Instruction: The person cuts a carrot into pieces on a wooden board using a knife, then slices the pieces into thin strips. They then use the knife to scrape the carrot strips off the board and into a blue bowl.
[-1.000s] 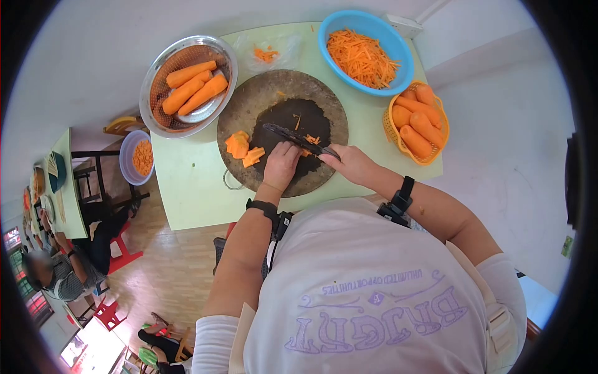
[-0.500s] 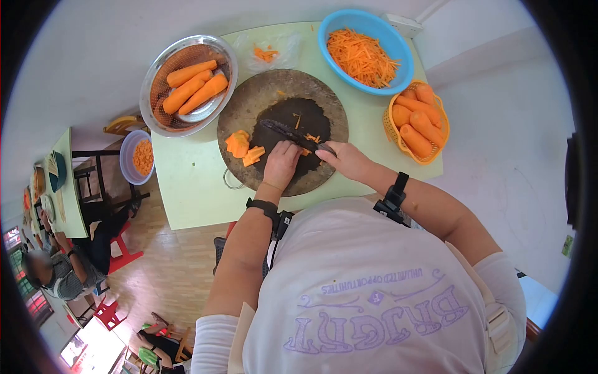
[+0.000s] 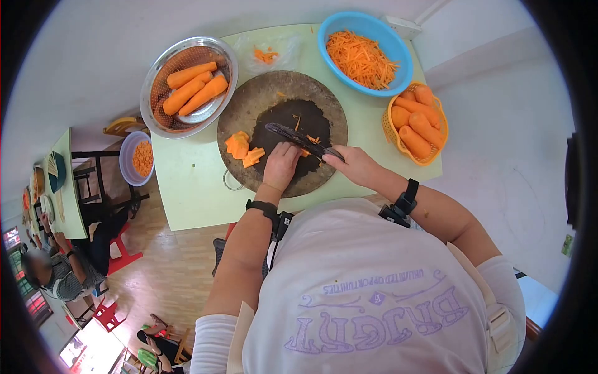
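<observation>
A dark-bladed kitchen knife [image 3: 293,133] angles over the round wooden chopping board [image 3: 240,103], its handle in the closed fingers of my right hand [image 3: 354,164]. My left hand [image 3: 282,164], fingertips bent and together, presses on a piece of carrot [image 3: 304,152] beside the blade; most of that piece is hidden. Cut carrot slices [image 3: 238,144] lie on the board to the left of my left hand, with another small stack [image 3: 253,157] closer to it. Thin carrot shreds [image 3: 313,139] are scattered around the board's dark wet middle.
A metal bowl [image 3: 147,93] with peeled carrots overlaps the table's left edge. A blue basin [image 3: 408,59] holds carrot shreds, and a yellow basket [image 3: 390,128] holds whole carrots. Below the table sits a purple bowl [image 3: 126,163] of carrot pieces. A seated person [image 3: 70,280] is at another table.
My right hand has shifted slightly right with the knife, whose blade is tilted differently and looks narrower. My left hand stays in nearly the same place.
</observation>
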Demonstrator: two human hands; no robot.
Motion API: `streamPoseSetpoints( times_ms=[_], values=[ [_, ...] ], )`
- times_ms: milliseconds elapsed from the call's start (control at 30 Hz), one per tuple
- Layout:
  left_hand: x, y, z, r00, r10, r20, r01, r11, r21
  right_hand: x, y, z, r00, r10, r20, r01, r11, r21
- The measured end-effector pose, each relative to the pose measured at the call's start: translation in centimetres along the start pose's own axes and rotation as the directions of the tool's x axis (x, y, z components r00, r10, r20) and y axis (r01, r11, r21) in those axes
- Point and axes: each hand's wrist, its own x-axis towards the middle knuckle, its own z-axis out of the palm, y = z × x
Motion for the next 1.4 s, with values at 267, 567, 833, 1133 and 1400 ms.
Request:
streamPoseSetpoints(
  times_ms=[267, 567, 833, 1133, 1400],
  values=[
    [0.0, 0.0, -0.1, 1.0, 0.008, 0.0, -0.008, 1.0, -0.006, 0.3, 0.3, 0.2, 1.0, 0.015, 0.009, -0.015, 0.999, -0.03],
    [0.1, 0.1, -0.1, 1.0, 0.002, 0.0, -0.002, 1.0, -0.006, 0.7, 0.5, 0.4, 1.0, 0.022, 0.018, -0.021, 0.999, -0.038],
    [0.0, -0.1, 0.1, 1.0, 0.016, 0.001, -0.016, 1.0, 0.002, 1.1, 1.0, 0.7, 1.0, -0.001, 0.008, 0.002, 0.999, -0.032],
    [0.2, 0.2, -0.2, 1.0, 0.021, -0.004, -0.021, 1.0, -0.008, 2.0, 1.3, 1.5, 0.999, -0.033, -0.001, 0.033, 0.999, 0.005],
    [0.1, 0.2, -0.2, 1.0, -0.003, 0.007, 0.003, 1.0, -0.014, 2.4, 2.2, 2.3, 0.998, -0.032, -0.059, 0.034, 0.999, 0.033]
  ],
)
